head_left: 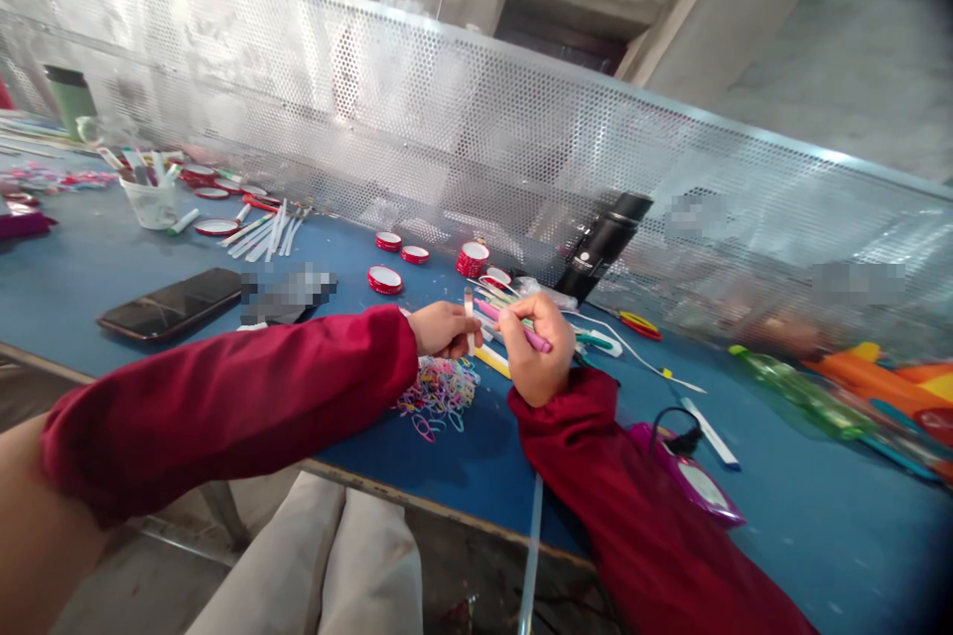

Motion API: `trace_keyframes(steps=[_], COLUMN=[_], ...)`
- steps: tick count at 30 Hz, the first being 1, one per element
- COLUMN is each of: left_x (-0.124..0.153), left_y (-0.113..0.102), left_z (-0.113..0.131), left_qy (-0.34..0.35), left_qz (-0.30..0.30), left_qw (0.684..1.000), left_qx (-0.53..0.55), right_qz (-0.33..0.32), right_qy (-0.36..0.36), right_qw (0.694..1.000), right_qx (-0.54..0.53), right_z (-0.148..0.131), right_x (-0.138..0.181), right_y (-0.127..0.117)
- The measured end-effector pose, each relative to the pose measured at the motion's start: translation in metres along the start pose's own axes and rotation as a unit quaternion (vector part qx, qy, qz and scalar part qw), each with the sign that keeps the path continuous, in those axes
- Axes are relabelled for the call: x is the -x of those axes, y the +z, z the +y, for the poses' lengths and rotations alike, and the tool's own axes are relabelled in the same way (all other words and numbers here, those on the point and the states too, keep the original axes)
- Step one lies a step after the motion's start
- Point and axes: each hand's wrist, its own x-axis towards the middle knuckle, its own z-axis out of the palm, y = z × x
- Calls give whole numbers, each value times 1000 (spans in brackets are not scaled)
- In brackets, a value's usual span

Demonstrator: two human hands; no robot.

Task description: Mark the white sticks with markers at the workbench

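My left hand is closed in a pinch around a short, narrow whitish strip, which stands upright between thumb and fingers. Close by on the right, my right hand is curled shut around a pink pen-like stick; its far end points toward the strip. Below my left hand lies a pile of small multicoloured loops, probably rubber bands. A yellow strip lies on the table between my hands. More slim sticks and pens behind the right hand are partly hidden.
Red-edged round rolls or tins stand on the blue table. A phone, white sticks and a cup of pens are left. A black bottle, purple packet and green plastic bottle are right. Perforated metal screening runs behind.
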Motion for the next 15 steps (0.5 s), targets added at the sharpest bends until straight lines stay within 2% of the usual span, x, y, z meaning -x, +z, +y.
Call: trace_keyframes(steps=[15], left_x=[-1], left_y=[0], left_z=[-1], left_qy=[5], left_qz=[2], left_qw=[1000], left_qx=[15], right_qz=[11], right_qy=[-9], right_qw=[1000], right_qx=[-6], right_z=[-2], right_x=[1], right_y=[0])
